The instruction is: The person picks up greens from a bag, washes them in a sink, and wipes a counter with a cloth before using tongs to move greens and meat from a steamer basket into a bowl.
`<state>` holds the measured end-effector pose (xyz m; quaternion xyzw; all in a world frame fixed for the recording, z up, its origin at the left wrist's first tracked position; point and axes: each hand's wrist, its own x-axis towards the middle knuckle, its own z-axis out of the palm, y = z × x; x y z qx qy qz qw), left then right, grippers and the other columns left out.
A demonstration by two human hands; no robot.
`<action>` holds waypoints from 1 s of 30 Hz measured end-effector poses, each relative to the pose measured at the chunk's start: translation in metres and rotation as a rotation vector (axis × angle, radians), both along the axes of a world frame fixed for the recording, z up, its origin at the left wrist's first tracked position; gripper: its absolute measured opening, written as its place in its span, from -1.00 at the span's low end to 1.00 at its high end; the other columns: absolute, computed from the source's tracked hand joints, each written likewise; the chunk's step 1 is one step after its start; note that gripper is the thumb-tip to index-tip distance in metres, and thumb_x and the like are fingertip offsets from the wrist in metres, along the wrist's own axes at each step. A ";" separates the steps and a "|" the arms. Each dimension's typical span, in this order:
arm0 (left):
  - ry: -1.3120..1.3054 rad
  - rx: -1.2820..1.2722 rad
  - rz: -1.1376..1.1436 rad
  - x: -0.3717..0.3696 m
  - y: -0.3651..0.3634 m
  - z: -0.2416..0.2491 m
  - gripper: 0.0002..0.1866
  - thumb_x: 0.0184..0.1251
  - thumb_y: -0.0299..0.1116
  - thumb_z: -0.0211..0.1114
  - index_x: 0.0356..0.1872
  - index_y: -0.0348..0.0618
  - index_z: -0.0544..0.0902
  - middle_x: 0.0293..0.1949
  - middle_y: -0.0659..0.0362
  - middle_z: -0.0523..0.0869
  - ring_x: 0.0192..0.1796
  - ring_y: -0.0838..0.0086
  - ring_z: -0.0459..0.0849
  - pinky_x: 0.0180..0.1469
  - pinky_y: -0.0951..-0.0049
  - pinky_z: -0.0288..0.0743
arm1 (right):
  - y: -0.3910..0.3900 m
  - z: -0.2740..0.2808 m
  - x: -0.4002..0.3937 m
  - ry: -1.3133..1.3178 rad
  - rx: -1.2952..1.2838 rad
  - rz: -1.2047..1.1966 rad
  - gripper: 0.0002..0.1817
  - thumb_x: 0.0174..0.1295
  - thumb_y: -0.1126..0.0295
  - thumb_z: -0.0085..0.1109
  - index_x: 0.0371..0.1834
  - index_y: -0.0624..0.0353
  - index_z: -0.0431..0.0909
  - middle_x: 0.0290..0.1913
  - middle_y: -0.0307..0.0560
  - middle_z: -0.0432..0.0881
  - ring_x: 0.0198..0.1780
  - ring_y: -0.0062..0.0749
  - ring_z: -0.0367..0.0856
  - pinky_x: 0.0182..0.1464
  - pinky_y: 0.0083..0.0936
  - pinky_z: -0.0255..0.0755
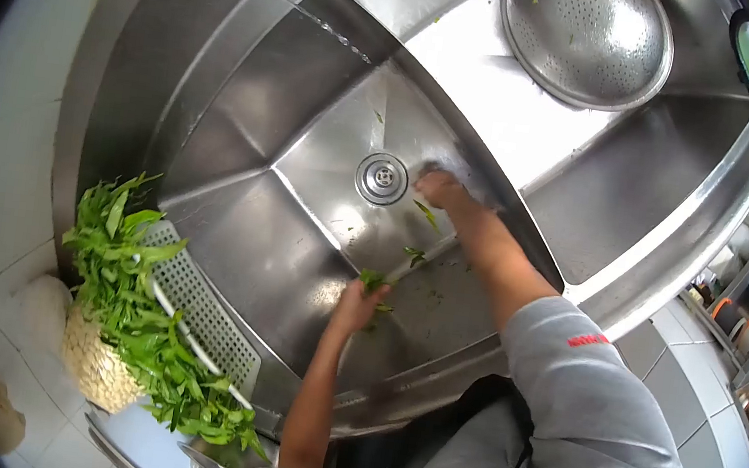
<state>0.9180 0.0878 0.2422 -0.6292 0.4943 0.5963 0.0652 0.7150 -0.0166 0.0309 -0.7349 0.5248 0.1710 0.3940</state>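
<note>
My left hand pinched a few leaves low on the sink wall. My right hand lay flat, fingers together, beside the drain. 2 scraps lay between them.

Glossy brushed-steel sink, perforated metal colander
</note>
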 end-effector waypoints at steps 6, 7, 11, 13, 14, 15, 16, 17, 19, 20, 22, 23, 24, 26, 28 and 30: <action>-0.176 0.246 -0.316 0.053 0.039 -0.065 -0.76 0.11 -0.27 0.18 -0.26 -0.20 0.54 -0.39 0.03 0.62 -0.35 0.27 0.58 -0.28 0.33 0.40 | 0.065 -0.007 0.015 -0.259 -0.113 0.236 -0.79 0.04 0.42 -0.04 -0.27 0.01 0.57 -0.06 -0.17 0.51 0.05 -0.31 0.41 -0.02 -0.39 0.38; -0.091 0.340 -0.265 0.052 0.049 -0.064 -0.76 0.12 -0.29 0.17 -0.24 -0.19 0.54 -0.39 0.03 0.62 -0.37 0.29 0.57 -0.29 0.31 0.40 | 0.088 -0.027 0.004 -0.193 -0.029 0.159 -0.80 0.05 0.42 -0.04 -0.29 0.07 0.56 -0.13 -0.09 0.54 -0.04 -0.25 0.48 -0.07 -0.36 0.41; 0.060 0.509 -0.108 0.025 0.026 -0.035 -0.70 0.05 -0.31 0.21 -0.21 -0.27 0.52 -0.44 0.06 0.59 -0.42 0.38 0.52 -0.30 0.31 0.41 | 0.085 0.025 -0.020 0.070 0.226 -0.290 -0.82 0.07 0.46 -0.08 -0.37 0.21 0.55 -0.35 0.13 0.59 -0.28 -0.11 0.61 -0.20 -0.30 0.47; 0.112 0.474 -0.159 0.017 0.021 -0.043 -0.68 0.02 -0.32 0.23 -0.21 -0.30 0.52 -0.43 0.04 0.60 -0.42 0.34 0.54 -0.31 0.30 0.41 | 0.047 0.053 -0.029 0.048 0.129 -0.116 -0.81 0.08 0.48 -0.11 -0.34 0.21 0.54 -0.29 0.13 0.58 -0.25 -0.10 0.59 -0.19 -0.30 0.47; 0.158 0.447 -0.221 0.017 0.023 -0.049 -0.66 -0.01 -0.34 0.26 -0.21 -0.33 0.51 -0.42 0.02 0.60 -0.41 0.31 0.55 -0.31 0.30 0.42 | 0.032 0.056 -0.030 0.023 0.041 0.046 -0.79 0.09 0.50 -0.14 -0.30 0.22 0.53 -0.24 0.14 0.56 -0.22 -0.09 0.58 -0.18 -0.30 0.46; 0.159 0.440 -0.220 0.016 0.025 -0.060 -0.66 -0.01 -0.34 0.26 -0.21 -0.33 0.51 -0.42 0.02 0.60 -0.41 0.31 0.55 -0.31 0.30 0.42 | 0.021 0.045 -0.033 0.024 0.035 0.049 -0.79 0.09 0.50 -0.14 -0.30 0.22 0.53 -0.24 0.14 0.56 -0.22 -0.09 0.58 -0.18 -0.30 0.46; 0.175 0.259 -0.276 0.013 0.026 -0.074 -0.67 -0.03 -0.37 0.27 -0.22 -0.32 0.52 -0.41 -0.01 0.61 -0.38 0.23 0.57 -0.30 0.27 0.42 | 0.009 0.033 -0.034 0.076 -0.010 -0.155 -0.78 0.09 0.49 -0.13 -0.29 0.20 0.55 -0.20 0.10 0.56 -0.15 -0.12 0.56 -0.11 -0.29 0.44; 0.187 0.081 -0.333 0.010 0.027 -0.085 -0.68 -0.06 -0.40 0.28 -0.23 -0.31 0.53 -0.40 -0.05 0.62 -0.35 0.16 0.58 -0.28 0.25 0.42 | 0.005 0.017 -0.033 0.125 -0.052 -0.361 -0.77 0.09 0.48 -0.13 -0.29 0.18 0.56 -0.15 0.07 0.56 -0.08 -0.15 0.55 -0.04 -0.28 0.41; 0.031 0.031 -0.276 -0.005 0.006 -0.107 -0.67 -0.06 -0.41 0.27 -0.21 -0.30 0.52 -0.35 -0.08 0.60 -0.29 0.09 0.56 -0.23 0.22 0.41 | 0.021 -0.007 -0.040 0.061 -0.114 -0.346 -0.77 0.08 0.47 -0.10 -0.24 0.20 0.53 -0.09 0.06 0.52 -0.05 -0.17 0.51 -0.02 -0.27 0.40; -0.119 -0.021 -0.217 -0.011 -0.003 -0.118 -0.66 -0.06 -0.42 0.25 -0.19 -0.28 0.51 -0.29 -0.11 0.58 -0.22 0.02 0.54 -0.18 0.19 0.40 | 0.028 -0.013 -0.042 0.001 -0.177 -0.328 -0.75 0.06 0.46 -0.07 -0.19 0.21 0.50 -0.03 0.06 0.47 -0.01 -0.19 0.48 0.00 -0.26 0.39; -0.113 -0.122 -0.200 -0.005 0.013 -0.177 -0.65 -0.04 -0.40 0.23 -0.15 -0.27 0.49 -0.25 -0.13 0.55 -0.17 0.00 0.51 -0.13 0.17 0.38 | 0.045 -0.005 -0.039 -0.055 -0.292 -0.169 -0.74 0.06 0.44 -0.08 -0.16 0.17 0.47 -0.04 -0.01 0.43 0.01 -0.20 0.43 -0.01 -0.31 0.38; -0.110 -0.216 -0.167 -0.005 0.023 -0.203 -0.63 -0.02 -0.39 0.20 -0.12 -0.26 0.47 -0.20 -0.14 0.51 -0.12 -0.03 0.47 -0.08 0.15 0.36 | 0.050 -0.002 -0.043 -0.116 -0.397 0.008 -0.73 0.06 0.42 -0.09 -0.14 0.12 0.44 -0.05 -0.07 0.39 0.02 -0.21 0.38 -0.02 -0.36 0.38; -0.095 -0.206 -0.158 -0.010 0.031 -0.212 -0.63 -0.02 -0.39 0.20 -0.12 -0.26 0.47 -0.20 -0.14 0.51 -0.12 -0.03 0.47 -0.08 0.15 0.36 | 0.049 0.000 -0.045 -0.104 -0.386 0.017 -0.73 0.06 0.42 -0.09 -0.14 0.12 0.44 -0.05 -0.07 0.39 0.02 -0.21 0.38 -0.02 -0.36 0.38; -0.152 -0.130 -0.317 -0.018 0.054 -0.218 -0.61 0.03 -0.38 0.15 -0.05 -0.23 0.42 -0.14 -0.13 0.45 -0.09 -0.05 0.43 -0.04 0.13 0.34 | 0.052 0.006 -0.040 -0.235 -0.186 0.189 -0.71 0.08 0.38 -0.06 -0.10 0.08 0.43 0.00 -0.07 0.37 0.01 -0.14 0.38 0.00 -0.31 0.35; -0.159 -0.070 -0.395 -0.022 0.052 -0.211 -0.63 0.04 -0.38 0.15 -0.07 -0.24 0.44 -0.16 -0.13 0.48 -0.10 -0.05 0.45 -0.04 0.12 0.34 | 0.061 -0.006 -0.031 -0.143 -0.052 0.195 -0.68 0.06 0.38 -0.03 -0.07 0.09 0.41 0.02 -0.06 0.39 0.01 -0.13 0.40 -0.02 -0.31 0.36; -0.171 -0.037 -0.485 -0.029 0.032 -0.198 -0.65 0.05 -0.37 0.15 -0.10 -0.26 0.45 -0.17 -0.13 0.50 -0.10 -0.05 0.46 -0.05 0.11 0.34 | 0.058 0.005 -0.020 -0.046 0.055 0.185 -0.64 0.04 0.38 0.01 -0.04 0.09 0.39 0.05 -0.04 0.40 0.01 -0.13 0.42 -0.03 -0.30 0.37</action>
